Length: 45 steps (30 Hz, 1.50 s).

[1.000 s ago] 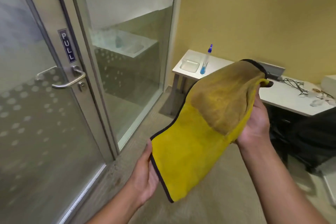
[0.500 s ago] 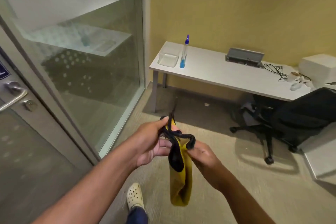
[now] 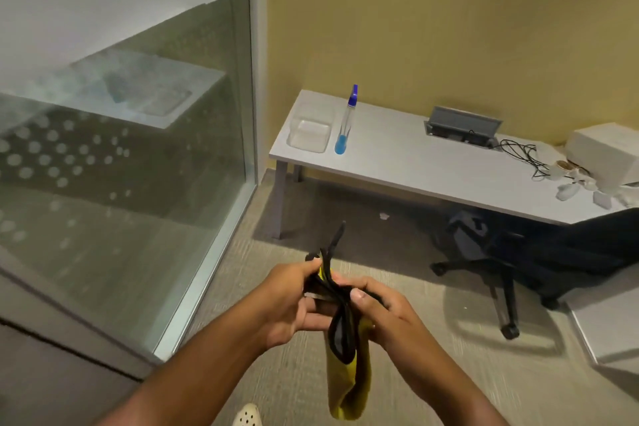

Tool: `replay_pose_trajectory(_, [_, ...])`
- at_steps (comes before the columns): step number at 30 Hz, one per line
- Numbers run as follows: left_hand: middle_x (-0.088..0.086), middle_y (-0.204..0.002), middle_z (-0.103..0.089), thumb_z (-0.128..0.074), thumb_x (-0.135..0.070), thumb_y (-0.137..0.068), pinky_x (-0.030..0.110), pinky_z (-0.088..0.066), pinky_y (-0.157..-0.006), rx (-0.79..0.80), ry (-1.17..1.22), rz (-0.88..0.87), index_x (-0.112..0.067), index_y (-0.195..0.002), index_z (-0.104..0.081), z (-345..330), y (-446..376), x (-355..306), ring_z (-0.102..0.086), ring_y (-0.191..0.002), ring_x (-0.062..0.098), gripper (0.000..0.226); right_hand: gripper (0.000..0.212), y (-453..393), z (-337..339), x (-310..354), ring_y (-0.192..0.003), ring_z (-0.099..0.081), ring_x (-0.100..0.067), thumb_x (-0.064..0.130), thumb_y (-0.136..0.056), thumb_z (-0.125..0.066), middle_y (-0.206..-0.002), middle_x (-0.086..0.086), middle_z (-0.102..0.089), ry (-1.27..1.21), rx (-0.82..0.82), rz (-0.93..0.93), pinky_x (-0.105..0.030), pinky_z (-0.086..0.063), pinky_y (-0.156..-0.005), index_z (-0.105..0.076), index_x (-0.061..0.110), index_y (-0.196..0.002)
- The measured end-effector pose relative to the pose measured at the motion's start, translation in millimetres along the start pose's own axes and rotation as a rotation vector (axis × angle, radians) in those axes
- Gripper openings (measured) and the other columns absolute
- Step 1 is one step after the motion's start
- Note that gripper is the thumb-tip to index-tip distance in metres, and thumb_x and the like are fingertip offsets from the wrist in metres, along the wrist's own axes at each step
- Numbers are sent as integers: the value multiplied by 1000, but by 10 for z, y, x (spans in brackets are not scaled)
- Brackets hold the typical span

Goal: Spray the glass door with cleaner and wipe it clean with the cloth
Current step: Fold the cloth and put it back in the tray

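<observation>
Both hands, left hand and right hand, gripped the folded cloth; you likely needed the spray bottle at one o'clock next.

We see a white table against the yellow wall. Near its left edge stands a spray bottle with blue liquid, just beside a clear plastic box. At the back edge is a grey socket box. Toward the right end lie black cables and a white box.
</observation>
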State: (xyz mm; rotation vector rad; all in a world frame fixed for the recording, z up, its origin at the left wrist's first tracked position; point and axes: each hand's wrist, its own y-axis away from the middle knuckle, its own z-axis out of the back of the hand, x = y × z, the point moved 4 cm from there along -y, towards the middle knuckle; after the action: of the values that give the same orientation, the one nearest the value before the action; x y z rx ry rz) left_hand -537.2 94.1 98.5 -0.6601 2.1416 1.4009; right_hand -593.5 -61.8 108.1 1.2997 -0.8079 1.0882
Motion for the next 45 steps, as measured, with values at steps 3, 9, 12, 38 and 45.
replay_pose_trajectory(3, [32,-123,-75,-43,-31,-114,56,-68,-80,-13,10,8,-1,-114,-72,94,-246,-319,-77,-111,49,42,36,-281,71,127,-123,-70,-19,18,-111,-43,-131,2,-75,-102,40,-18,-39,-56,-104,-66,27,-137])
replay_pose_trajectory(9, [27,-118,-74,-45,-32,-113,62,-65,-82,-56,35,4,-4,-116,-68,183,-765,-845,-77,-104,46,36,35,-872,328,314,-117,-72,-12,18,-110,-44,-124,10,-77,-106,-22,-13,-24,-60,-86,-67,31,-133])
replay_pose_trajectory(12, [27,-116,-75,-45,-31,-113,61,-65,-81,-89,24,8,-3,-114,-65,91,-1053,-1063,-78,-106,48,34,37,-1179,465,371,-120,-66,1,24,-110,-46,-126,22,-73,-26,-24,-2,-17,-58,-85,-70,46,-126])
replay_pose_trajectory(38, [25,-140,-70,-97,-70,-42,56,-62,-100,223,318,-175,-10,-140,-70,-607,-3567,-2319,-73,-123,41,117,41,-4196,2734,1146,-112,-70,-35,8,-98,-46,-125,-20,-73,-754,286,-269,-48,-60,-96,-65,9,-134])
replay_pose_trajectory(45, [21,-111,-82,-65,-49,-89,49,-68,-83,96,304,-40,-7,-127,-75,-506,-3998,-2719,-82,-93,35,57,73,-4644,2655,670,-116,-67,-39,19,-70,-95,-127,-22,-69,-900,169,-513,-53,-47,-110,-65,1,-134])
